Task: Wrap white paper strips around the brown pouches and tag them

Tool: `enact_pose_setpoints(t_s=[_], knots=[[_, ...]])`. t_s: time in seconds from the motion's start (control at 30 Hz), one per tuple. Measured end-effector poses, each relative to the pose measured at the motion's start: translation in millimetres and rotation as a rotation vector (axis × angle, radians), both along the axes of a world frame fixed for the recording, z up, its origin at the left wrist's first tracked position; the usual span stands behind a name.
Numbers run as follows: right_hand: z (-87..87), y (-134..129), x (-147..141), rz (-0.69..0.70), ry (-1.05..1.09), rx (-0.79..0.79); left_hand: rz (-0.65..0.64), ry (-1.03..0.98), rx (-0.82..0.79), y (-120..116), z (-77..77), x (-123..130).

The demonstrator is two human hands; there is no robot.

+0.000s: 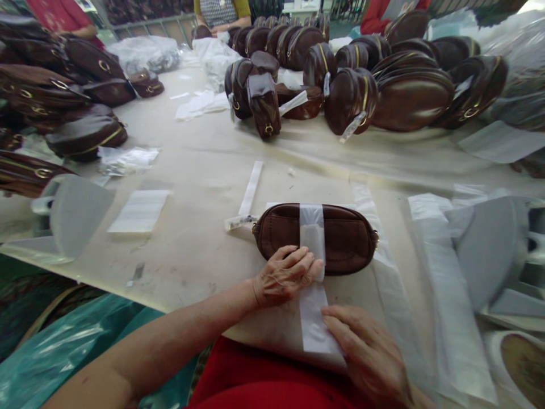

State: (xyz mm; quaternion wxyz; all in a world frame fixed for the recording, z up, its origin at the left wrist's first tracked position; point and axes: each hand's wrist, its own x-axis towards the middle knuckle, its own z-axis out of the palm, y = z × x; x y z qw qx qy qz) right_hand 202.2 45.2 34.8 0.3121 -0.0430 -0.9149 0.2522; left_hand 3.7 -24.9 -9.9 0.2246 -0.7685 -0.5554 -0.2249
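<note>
bags [413, 94] crowd the table [191, 165] beyond the pouch [347, 238]

In front of us we see a wide, pale cream table [191, 153], and near our edge lies a dark brown, oval, leather-look bag [347, 241]. To its left we find a narrow white strip [251, 188] and a flat white rectangular sheet [139, 211]; farther back sit glossy brown rounded bags [413, 96].

1 view here, and it's from up on the wearer's head, looking forward and down! Close in, low in frame: red clothing [264, 379], left hand [289, 276], right hand [370, 349]. Bag [347, 238] right of centre, table [191, 165] stretching away, people [223, 12] cropped along the top!
</note>
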Motion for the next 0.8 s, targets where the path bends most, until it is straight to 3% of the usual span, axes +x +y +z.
enact_pose_setpoints(t_s=[0.33, 0.6, 0.8], knots=[[-8.6, -5, 0, 0.053, 0.004, -0.14, -0.001, 0.004, -0.041, -2, -0.1, 1], [-20.3, -15, 1, 0.054, 0.041, -0.174, 0.022, 0.039, 0.029, 0, -3.8, 5], [-18.7, -20, 3, 0.056, 0.072, -0.224, 0.038, 0.049, -0.013, -1, -7.0, 5]])
